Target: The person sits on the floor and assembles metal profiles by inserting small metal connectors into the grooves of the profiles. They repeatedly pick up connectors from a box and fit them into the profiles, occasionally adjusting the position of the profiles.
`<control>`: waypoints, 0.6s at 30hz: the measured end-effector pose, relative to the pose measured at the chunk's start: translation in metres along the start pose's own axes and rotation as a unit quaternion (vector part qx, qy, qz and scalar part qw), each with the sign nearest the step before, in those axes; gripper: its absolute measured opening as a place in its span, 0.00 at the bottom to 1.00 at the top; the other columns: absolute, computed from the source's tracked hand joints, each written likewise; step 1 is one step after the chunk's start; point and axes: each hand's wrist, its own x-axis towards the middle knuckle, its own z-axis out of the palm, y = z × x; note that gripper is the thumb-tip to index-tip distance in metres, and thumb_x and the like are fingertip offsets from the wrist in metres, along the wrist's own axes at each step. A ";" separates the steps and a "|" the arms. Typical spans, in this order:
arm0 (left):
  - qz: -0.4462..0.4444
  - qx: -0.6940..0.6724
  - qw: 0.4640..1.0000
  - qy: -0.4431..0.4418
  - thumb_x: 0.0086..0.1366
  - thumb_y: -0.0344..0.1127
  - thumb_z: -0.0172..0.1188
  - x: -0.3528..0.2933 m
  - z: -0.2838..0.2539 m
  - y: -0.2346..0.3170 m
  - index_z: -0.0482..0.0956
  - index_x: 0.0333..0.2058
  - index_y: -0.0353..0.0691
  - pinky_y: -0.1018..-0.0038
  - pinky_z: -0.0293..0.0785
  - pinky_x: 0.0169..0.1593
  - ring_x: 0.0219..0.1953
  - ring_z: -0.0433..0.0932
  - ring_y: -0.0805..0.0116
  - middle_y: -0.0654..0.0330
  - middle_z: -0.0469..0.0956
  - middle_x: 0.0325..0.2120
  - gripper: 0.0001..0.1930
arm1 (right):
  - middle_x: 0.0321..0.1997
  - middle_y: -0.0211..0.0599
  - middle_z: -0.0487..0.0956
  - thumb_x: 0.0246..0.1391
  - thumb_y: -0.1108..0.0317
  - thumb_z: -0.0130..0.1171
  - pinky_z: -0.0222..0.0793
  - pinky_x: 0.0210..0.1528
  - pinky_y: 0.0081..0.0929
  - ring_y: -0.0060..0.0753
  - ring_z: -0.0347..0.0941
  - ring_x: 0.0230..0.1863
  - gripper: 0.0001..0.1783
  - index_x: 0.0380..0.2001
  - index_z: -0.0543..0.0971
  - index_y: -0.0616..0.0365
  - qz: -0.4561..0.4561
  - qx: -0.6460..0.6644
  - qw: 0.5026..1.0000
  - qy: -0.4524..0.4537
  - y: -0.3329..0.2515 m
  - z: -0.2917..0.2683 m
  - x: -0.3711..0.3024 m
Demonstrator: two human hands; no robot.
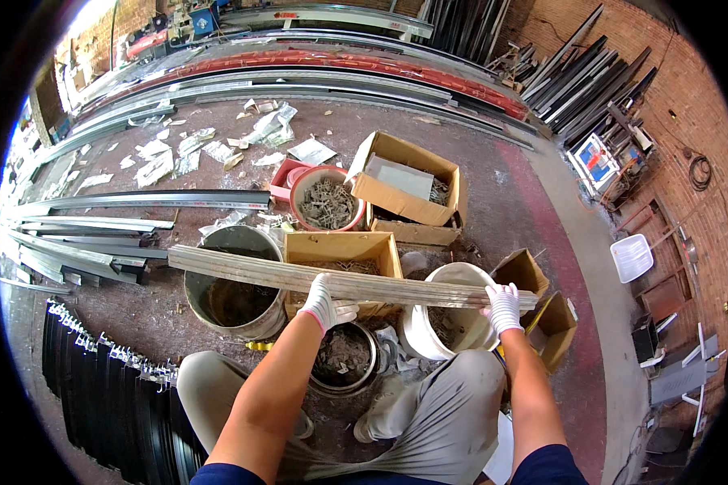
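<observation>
Both gloved hands clamp a long grey metal strip (340,280): left hand (325,305) mid-length, right hand (503,306) at its three-o'clock end. It lies across the buckets and cardboard boxes (fastener-filled, apparently). Positioning seems underway; next needs steady, level support.

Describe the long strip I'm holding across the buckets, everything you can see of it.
The long strip is a flat, narrow, pale grey length, dull and streaked, metal by its look. It lies nearly level, slanting slightly down to the right, over the grey bucket, wooden box and white bucket. The gloved left hand grips its middle, the gloved right hand its right end; the left end juts free.
</observation>
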 end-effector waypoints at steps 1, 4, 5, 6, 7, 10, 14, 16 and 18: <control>-0.003 0.024 0.999 0.034 0.66 0.64 0.48 -0.010 0.006 0.001 0.59 0.67 0.33 0.41 0.65 0.63 0.62 0.69 0.34 0.31 0.67 0.61 0.43 | 0.55 0.37 0.76 0.36 0.52 0.76 0.50 0.73 0.48 0.42 0.69 0.60 0.39 0.55 0.78 0.51 -0.004 -0.002 1.000 0.006 -0.001 0.004 0.002; -0.030 0.157 0.985 0.057 0.69 0.67 0.44 -0.028 0.010 0.015 0.62 0.67 0.36 0.40 0.66 0.62 0.62 0.70 0.34 0.32 0.69 0.60 0.42 | 0.55 0.37 0.76 0.39 0.50 0.74 0.54 0.71 0.48 0.42 0.69 0.59 0.37 0.54 0.78 0.49 -0.013 -0.020 1.000 0.014 -0.004 0.004 0.006; -0.044 0.208 0.976 0.057 0.69 0.67 0.44 -0.034 0.005 0.019 0.62 0.67 0.37 0.40 0.66 0.62 0.62 0.70 0.33 0.33 0.69 0.61 0.42 | 0.56 0.36 0.76 0.41 0.49 0.73 0.54 0.71 0.47 0.43 0.69 0.60 0.36 0.56 0.78 0.48 0.006 -0.026 0.999 -0.021 -0.010 -0.003 0.010; -0.051 0.260 0.963 0.039 0.69 0.66 0.46 -0.038 0.001 0.029 0.68 0.61 0.39 0.47 0.72 0.56 0.55 0.75 0.39 0.38 0.74 0.56 0.37 | 0.56 0.35 0.76 0.44 0.48 0.72 0.55 0.71 0.46 0.43 0.69 0.60 0.36 0.57 0.77 0.47 0.024 -0.032 0.998 -0.056 -0.016 -0.011 0.018; -0.054 0.179 0.982 0.001 0.69 0.65 0.48 -0.032 -0.017 0.045 0.73 0.54 0.40 0.52 0.73 0.49 0.43 0.77 0.46 0.44 0.77 0.46 0.33 | 0.57 0.35 0.76 0.46 0.48 0.70 0.55 0.71 0.45 0.44 0.69 0.61 0.35 0.58 0.76 0.47 0.024 -0.031 0.995 -0.091 -0.041 -0.021 0.034; 0.172 0.340 0.924 -0.024 0.64 0.57 0.61 -0.088 0.018 0.065 0.80 0.30 0.46 0.69 0.77 0.42 0.34 0.78 0.66 0.63 0.81 0.31 0.19 | 0.58 0.42 0.77 0.49 0.51 0.69 0.62 0.67 0.44 0.48 0.71 0.60 0.32 0.57 0.78 0.48 0.019 0.091 0.996 0.010 -0.033 -0.040 0.018; 0.313 0.310 0.896 -0.048 0.71 0.52 0.55 -0.200 0.022 0.097 0.79 0.53 0.39 0.65 0.73 0.58 0.50 0.81 0.64 0.56 0.83 0.48 0.23 | 0.52 0.47 0.81 0.54 0.57 0.67 0.69 0.60 0.40 0.49 0.76 0.54 0.23 0.51 0.81 0.56 0.004 0.261 0.964 0.043 -0.048 -0.096 -0.024; 0.438 0.333 0.834 -0.037 0.71 0.52 0.52 -0.256 -0.013 0.103 0.76 0.57 0.36 0.67 0.70 0.62 0.54 0.79 0.64 0.52 0.80 0.54 0.26 | 0.41 0.42 0.84 0.62 0.57 0.61 0.71 0.54 0.29 0.35 0.79 0.46 0.18 0.45 0.83 0.60 0.069 0.425 0.903 -0.008 -0.045 -0.101 -0.066; 0.561 0.325 0.758 0.077 0.72 0.48 0.47 -0.317 -0.074 0.090 0.73 0.60 0.32 0.65 0.66 0.67 0.59 0.76 0.60 0.50 0.78 0.55 0.27 | 0.34 0.37 0.85 0.66 0.54 0.54 0.72 0.41 0.30 0.30 0.77 0.35 0.19 0.35 0.84 0.60 0.130 0.515 0.845 -0.065 -0.073 -0.103 -0.102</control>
